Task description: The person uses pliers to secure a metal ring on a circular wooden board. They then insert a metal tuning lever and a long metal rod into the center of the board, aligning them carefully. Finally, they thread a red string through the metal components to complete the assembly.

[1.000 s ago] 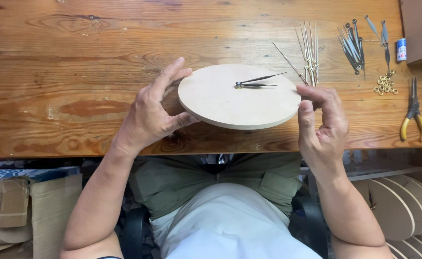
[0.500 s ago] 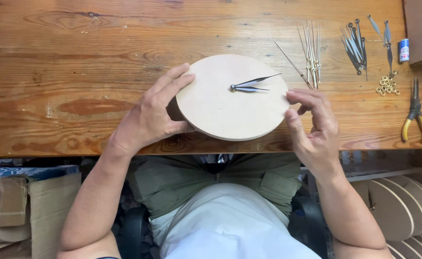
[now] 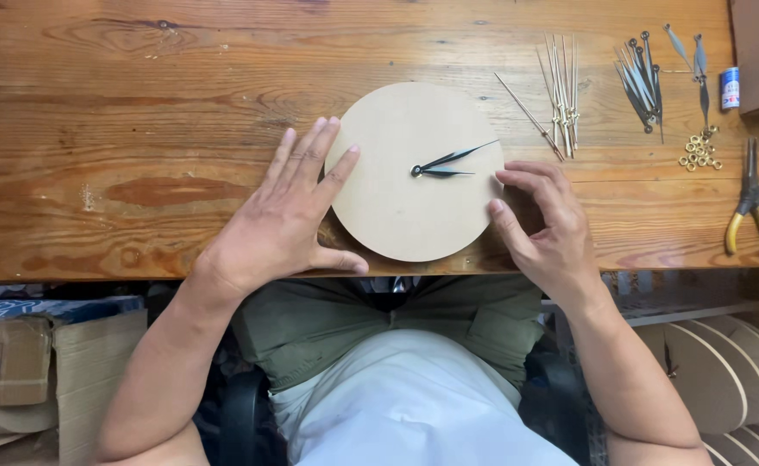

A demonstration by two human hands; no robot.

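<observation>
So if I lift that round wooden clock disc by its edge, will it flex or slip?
The round clock disc looks like thick, rigid board, so probably no flex. Its matte face should grip fairly well. The thin black clock hands stand exposed and likely bend if bumped.

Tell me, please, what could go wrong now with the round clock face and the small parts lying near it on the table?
1. The left hand and right hand flank the round wooden clock face; a finger sliding inward could bend the thin black clock hands.
2. The face lies near the table edge, so a push toward the person might tip it off.
3. Moving it right could scatter the loose metal hands and perhaps the brass nuts.
</observation>
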